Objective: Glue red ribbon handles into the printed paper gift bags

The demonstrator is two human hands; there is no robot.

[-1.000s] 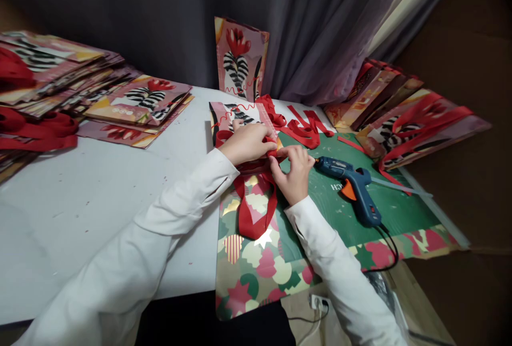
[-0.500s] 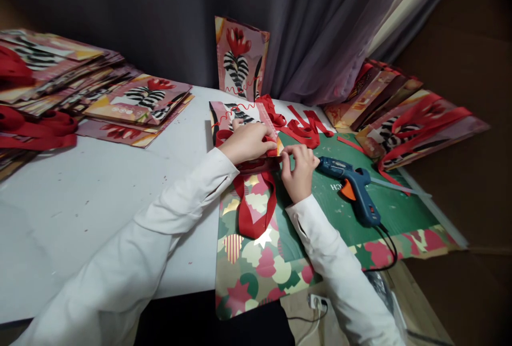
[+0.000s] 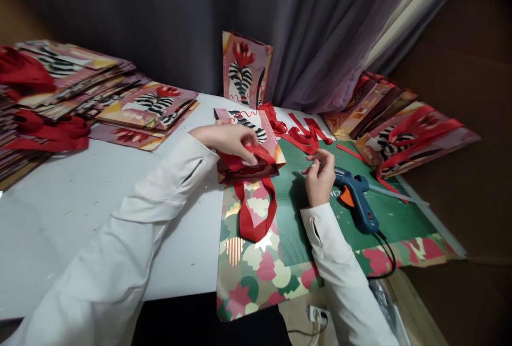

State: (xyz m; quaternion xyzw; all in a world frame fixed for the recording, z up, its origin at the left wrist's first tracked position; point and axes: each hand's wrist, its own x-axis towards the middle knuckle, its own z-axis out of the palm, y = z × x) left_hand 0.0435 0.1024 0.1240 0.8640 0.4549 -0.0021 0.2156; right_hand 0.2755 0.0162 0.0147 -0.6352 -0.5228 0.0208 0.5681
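Note:
A paper bag (image 3: 272,130) printed with a zebra-striped flower lies in front of me, its mouth towards me and slightly parted. My left hand (image 3: 228,139) lies across it, thumb and forefinger apart over the red ribbon (image 3: 264,155) at its mouth; the other fingers are mostly hidden. A ribbon loop (image 3: 256,233) hangs from the bag towards me. To the right, my right hand (image 3: 320,182) hovers over the green mat (image 3: 294,218), away from the bag, fingers loosely bent and partly apart, nothing visible in them. Close beside it lies a blue glue gun (image 3: 362,204) with an orange trigger.
Stacked bags (image 3: 68,82) and a smaller pile (image 3: 152,109) are at the left. One bag (image 3: 244,69) stands against the curtain (image 3: 180,31). Cut red ribbons (image 3: 302,135) lie behind the mat. More bags (image 3: 412,135) lean at the right. A black cable (image 3: 390,250) trails off the edge.
My right hand has moved right, away from the bag's corner towards the glue gun. My left hand has slid left, its thumb and forefinger parting. The view has shifted slightly.

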